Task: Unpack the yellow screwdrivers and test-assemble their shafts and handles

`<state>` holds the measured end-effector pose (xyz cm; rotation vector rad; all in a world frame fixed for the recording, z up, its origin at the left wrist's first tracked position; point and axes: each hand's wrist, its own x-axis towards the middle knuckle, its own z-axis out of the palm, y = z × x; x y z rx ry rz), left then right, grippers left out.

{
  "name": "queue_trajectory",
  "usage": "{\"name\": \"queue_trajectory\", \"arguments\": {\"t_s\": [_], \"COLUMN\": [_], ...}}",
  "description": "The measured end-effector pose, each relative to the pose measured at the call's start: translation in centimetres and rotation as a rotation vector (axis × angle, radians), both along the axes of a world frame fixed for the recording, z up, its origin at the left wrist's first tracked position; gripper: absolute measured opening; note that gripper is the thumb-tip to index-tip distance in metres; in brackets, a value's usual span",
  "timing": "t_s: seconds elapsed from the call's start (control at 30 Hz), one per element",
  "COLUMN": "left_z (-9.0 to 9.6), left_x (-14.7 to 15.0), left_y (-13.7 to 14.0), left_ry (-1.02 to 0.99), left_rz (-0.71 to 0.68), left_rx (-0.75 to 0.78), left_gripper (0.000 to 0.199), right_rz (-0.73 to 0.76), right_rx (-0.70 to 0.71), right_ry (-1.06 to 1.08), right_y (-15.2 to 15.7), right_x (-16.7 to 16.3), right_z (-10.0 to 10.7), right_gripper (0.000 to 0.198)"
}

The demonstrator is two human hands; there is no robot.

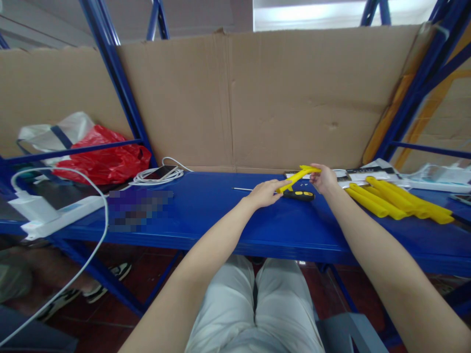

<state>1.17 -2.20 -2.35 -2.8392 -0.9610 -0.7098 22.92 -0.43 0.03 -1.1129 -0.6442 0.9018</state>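
A yellow plastic piece with a tube-like handle (297,178) is held between my two hands, tilted up to the right above the blue shelf top. My left hand (265,193) is closed on its lower left end. At the upper right end, the fingers of my right hand (324,179) pinch it. Just below lies a screwdriver (300,195) with a black and yellow handle, its thin shaft pointing left and partly hidden by my left hand. A few tiny bright bits (303,185), perhaps screws, lie behind the screwdriver handle.
Several yellow tubes (399,198) lie in a pile at the right. A coiled white cable with a phone (162,172) rests at the back left. Nearer left are a white power strip (66,215) and a red plastic bag (106,154). Cardboard (279,103) walls the back.
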Motion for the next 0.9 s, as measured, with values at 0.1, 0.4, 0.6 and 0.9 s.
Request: {"name": "queue_trajectory", "arguments": {"t_s": [0.1,0.4,0.6,0.9], "left_z": [0.1,0.8,1.1,0.1], "left_x": [0.1,0.4,0.5,0.4], "left_y": [0.0,-1.0,-1.2,0.6], "left_ry": [-0.021,-0.086,-0.058,-0.007], "left_rz": [-0.043,0.118,0.272,0.409], "left_rx": [0.013,0.071,0.08,0.046], "left_gripper": [0.045,0.036,0.037,0.037], "right_rz": [0.076,0.455,0.696,0.63], "right_rx": [0.033,0.008,-0.01,-0.13], "right_ry": [-0.002,-0.25,-0.318,-0.403], "right_y": [0.3,-0.1,-0.9,-1.0], "right_x": [0.3,-2.3,-4.2,-5.0], "right_z": [0.0,-0.5,-0.7,-0.8], "right_gripper": [0.022,0.029,0.038,0.039]}}
